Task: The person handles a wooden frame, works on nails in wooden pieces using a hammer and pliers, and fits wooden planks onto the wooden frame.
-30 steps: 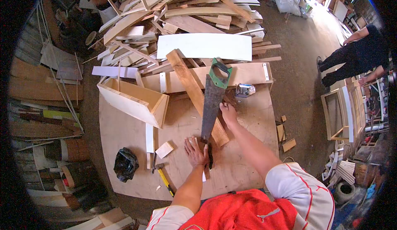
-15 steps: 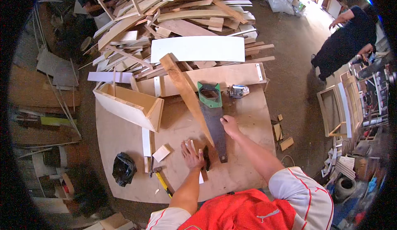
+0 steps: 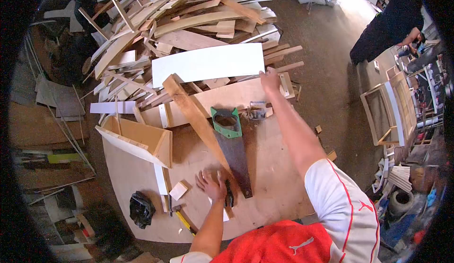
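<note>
My left hand (image 3: 211, 186) lies palm down on the worktable (image 3: 274, 178), fingers spread, over a narrow white strip (image 3: 225, 213). Just right of it is a black tool (image 3: 230, 193) whose kind I cannot make out. My right hand (image 3: 270, 82) is stretched far forward, its fingers bent at the right corner of a white panel (image 3: 208, 64); the fingertips are partly hidden. A handsaw (image 3: 234, 152) with a green and black handle lies on the table between my hands. Its blade is beside a slanting brown plank (image 3: 194, 116).
A wooden trough (image 3: 135, 137), black plastic bag (image 3: 141, 209), wood block (image 3: 178, 190) and yellow-handled hammer (image 3: 184, 219) are on the left. A small clear container (image 3: 257, 110) sits near the saw. Scrap wood (image 3: 198, 24) is heaped behind. Two other people (image 3: 390, 24) are in the background.
My right hand has left the saw blade's side and reached forward to the white panel's corner. My left hand stays on the table. The whole view has shifted slightly.
</note>
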`<state>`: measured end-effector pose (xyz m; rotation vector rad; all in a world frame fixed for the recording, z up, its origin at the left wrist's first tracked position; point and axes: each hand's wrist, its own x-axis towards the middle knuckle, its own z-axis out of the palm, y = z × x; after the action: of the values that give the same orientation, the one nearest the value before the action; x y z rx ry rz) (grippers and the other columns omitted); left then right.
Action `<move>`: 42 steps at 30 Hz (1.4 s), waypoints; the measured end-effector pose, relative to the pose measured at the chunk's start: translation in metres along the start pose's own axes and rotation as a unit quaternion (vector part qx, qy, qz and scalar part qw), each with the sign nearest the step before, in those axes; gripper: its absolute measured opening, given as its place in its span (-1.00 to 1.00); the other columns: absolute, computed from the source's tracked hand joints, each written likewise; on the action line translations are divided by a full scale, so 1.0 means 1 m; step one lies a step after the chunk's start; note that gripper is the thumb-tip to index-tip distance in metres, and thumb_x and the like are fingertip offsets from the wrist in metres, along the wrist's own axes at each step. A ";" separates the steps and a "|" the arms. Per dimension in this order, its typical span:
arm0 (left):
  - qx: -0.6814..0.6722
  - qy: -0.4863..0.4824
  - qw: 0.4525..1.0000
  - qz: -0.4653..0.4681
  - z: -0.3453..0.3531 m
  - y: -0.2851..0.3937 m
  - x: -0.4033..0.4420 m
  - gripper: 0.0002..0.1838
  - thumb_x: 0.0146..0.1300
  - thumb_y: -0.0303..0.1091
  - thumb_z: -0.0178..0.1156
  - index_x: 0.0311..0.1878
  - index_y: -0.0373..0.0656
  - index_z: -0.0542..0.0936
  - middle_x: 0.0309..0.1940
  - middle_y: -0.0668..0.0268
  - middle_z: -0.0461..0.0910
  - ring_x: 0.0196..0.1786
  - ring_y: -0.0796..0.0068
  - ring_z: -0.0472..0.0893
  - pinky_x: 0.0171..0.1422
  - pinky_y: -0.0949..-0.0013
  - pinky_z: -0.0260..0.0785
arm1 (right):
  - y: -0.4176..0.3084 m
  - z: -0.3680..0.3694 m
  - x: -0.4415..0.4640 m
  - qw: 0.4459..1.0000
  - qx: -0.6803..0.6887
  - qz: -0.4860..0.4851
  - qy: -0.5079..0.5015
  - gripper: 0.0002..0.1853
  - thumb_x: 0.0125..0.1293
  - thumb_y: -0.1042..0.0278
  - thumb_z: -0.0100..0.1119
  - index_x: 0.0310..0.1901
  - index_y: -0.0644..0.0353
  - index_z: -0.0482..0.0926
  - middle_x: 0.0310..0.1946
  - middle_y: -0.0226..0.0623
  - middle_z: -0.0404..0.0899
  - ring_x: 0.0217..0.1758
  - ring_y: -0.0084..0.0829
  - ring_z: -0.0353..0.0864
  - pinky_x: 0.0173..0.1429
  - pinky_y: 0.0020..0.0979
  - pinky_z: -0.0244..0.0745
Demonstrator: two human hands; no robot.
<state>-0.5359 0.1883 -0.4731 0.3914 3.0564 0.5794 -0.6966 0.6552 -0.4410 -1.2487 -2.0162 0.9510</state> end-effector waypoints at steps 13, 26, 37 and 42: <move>-0.065 0.015 0.998 -0.008 0.028 0.084 0.082 -0.39 0.47 0.09 0.05 0.46 0.00 0.38 0.49 -0.22 0.13 0.44 -0.28 0.29 0.43 -0.15 0.21 | -0.049 -0.015 0.004 0.921 0.318 0.177 -0.136 -0.50 0.44 -0.04 0.15 -0.12 0.40 0.61 -0.37 -0.20 0.63 -0.36 -0.38 0.67 -0.40 -0.33 0.60; -0.176 -0.065 0.981 0.046 -0.029 0.055 0.078 -0.31 0.39 0.08 0.18 0.45 -0.13 0.36 0.36 -0.18 0.39 0.42 -0.23 0.36 0.44 0.06 0.30 | -0.084 -0.180 -0.014 0.931 0.349 0.100 0.050 -0.64 0.46 0.13 0.17 -0.31 0.32 0.57 -0.56 -0.31 0.56 -0.67 -0.49 0.50 -0.68 -0.41 0.33; -0.731 -0.197 0.650 -0.064 -0.168 0.138 0.079 -0.04 0.41 0.38 -0.04 0.60 -0.15 0.02 0.49 0.13 0.26 0.41 0.13 0.38 0.44 -0.03 0.18 | -0.055 -0.290 -0.230 0.771 0.536 0.333 -0.081 -0.70 0.50 0.20 0.06 -0.01 0.31 0.50 -0.30 -0.15 0.63 -0.45 -0.35 0.65 -0.43 -0.45 0.68; -0.823 -0.175 0.540 0.013 -0.204 0.101 0.042 -0.04 0.38 0.47 -0.12 0.60 -0.03 0.06 0.55 0.26 0.15 0.50 0.21 0.23 0.51 0.04 0.04 | -0.052 -0.301 -0.373 0.765 0.491 0.391 -0.146 -0.74 0.52 0.19 0.04 -0.08 0.24 0.54 -0.41 -0.21 0.61 -0.52 -0.40 0.62 -0.52 -0.49 0.62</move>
<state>-0.5625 0.2168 -0.2451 0.2969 1.0015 2.3691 -0.3440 0.3793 -0.2632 -1.2834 -0.7319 2.3037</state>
